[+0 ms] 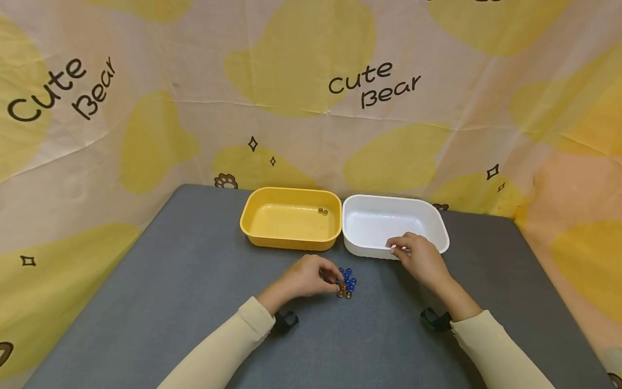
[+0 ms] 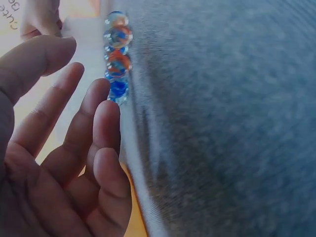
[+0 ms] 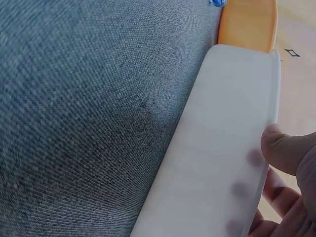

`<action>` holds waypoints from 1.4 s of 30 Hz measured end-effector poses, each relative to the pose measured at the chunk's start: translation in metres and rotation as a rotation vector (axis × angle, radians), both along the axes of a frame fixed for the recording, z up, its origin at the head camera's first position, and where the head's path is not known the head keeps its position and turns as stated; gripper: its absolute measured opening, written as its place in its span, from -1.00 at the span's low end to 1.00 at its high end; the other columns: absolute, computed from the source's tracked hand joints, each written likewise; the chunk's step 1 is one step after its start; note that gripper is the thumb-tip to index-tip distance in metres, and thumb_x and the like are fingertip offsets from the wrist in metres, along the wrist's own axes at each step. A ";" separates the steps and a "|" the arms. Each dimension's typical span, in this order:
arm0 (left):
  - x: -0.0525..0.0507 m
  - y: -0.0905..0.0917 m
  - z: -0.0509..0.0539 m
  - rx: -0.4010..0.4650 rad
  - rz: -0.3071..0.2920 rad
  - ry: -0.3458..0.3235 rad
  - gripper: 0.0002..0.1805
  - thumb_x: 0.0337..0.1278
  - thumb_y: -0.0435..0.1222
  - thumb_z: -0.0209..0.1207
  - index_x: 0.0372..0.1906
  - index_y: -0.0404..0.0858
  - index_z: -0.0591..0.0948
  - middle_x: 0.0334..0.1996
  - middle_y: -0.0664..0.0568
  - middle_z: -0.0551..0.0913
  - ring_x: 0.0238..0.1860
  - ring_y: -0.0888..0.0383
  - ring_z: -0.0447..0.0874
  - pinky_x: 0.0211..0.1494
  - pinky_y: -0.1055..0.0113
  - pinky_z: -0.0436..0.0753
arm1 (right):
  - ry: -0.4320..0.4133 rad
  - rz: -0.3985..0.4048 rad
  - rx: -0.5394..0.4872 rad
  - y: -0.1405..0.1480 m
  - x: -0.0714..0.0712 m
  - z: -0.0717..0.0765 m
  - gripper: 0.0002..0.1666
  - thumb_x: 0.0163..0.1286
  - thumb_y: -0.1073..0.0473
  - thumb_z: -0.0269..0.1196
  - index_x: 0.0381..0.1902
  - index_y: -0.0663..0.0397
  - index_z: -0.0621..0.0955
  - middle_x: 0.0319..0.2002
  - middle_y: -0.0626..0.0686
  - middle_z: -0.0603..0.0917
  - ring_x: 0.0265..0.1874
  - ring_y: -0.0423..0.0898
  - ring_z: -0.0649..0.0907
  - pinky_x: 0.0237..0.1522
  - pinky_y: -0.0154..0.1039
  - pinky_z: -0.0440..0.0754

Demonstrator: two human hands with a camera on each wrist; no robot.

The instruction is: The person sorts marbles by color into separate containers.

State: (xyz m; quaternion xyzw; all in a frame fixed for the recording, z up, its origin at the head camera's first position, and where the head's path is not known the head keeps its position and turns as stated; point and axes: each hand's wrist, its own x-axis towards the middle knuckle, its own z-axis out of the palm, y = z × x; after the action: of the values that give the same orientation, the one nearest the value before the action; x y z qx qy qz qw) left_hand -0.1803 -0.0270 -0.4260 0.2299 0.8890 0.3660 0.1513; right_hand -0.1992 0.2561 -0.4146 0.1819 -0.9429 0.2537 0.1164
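Observation:
Blue and orange-brown glass marbles (image 1: 347,282) lie in a small cluster on the grey table. My left hand (image 1: 311,276) is at the cluster's left side. In the left wrist view its thumb and fingers are apart, nothing between them, with the marbles (image 2: 118,63) just beyond the fingertips. My right hand (image 1: 420,258) grips the near rim of a white plastic basin (image 1: 362,250). In the right wrist view the thumb (image 3: 276,148) lies at the rim outside, and fingertips show as dark spots through the basin's wall (image 3: 212,128).
A yellow basin (image 1: 286,242) stands left of the white one, side by side at the back of the grey table (image 1: 184,281). Two brownish marbles (image 1: 323,212) lie inside it. A patterned cloth (image 1: 301,65) hangs behind the table and at its sides.

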 end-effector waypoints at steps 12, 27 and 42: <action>-0.003 0.003 -0.007 -0.060 -0.007 0.009 -0.89 -0.02 -0.21 0.38 -0.33 0.07 0.77 -0.49 0.36 0.65 -0.43 0.42 0.54 -0.33 0.46 0.49 | 0.006 -0.002 0.002 0.000 -0.001 -0.001 -0.84 0.18 0.30 0.35 -0.27 -0.01 0.74 -0.46 -0.07 0.64 -0.35 -0.03 0.68 -0.27 -0.06 0.59; -0.005 0.005 -0.008 -0.065 -0.022 0.020 -0.90 -0.03 -0.26 0.38 -0.36 0.03 0.76 -0.53 0.31 0.66 -0.49 0.41 0.53 -0.37 0.46 0.47 | 0.006 -0.006 0.000 0.000 -0.001 -0.002 -0.84 0.19 0.30 0.35 -0.27 0.00 0.74 -0.43 -0.07 0.67 -0.35 -0.04 0.67 -0.27 -0.08 0.58; -0.004 0.005 -0.007 -0.072 -0.029 0.008 -0.91 -0.05 -0.25 0.38 -0.41 0.04 0.76 -0.57 0.34 0.65 -0.52 0.43 0.53 -0.40 0.48 0.47 | 0.015 0.005 -0.001 0.001 -0.002 -0.002 -0.84 0.18 0.31 0.36 -0.26 0.00 0.74 -0.45 -0.08 0.66 -0.35 -0.04 0.67 -0.27 -0.08 0.58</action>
State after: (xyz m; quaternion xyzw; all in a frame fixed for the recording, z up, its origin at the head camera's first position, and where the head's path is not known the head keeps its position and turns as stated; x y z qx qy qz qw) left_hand -0.1846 -0.0221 -0.4333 0.2385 0.8988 0.3307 0.1612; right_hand -0.2007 0.2571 -0.4170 0.1859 -0.9415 0.2530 0.1229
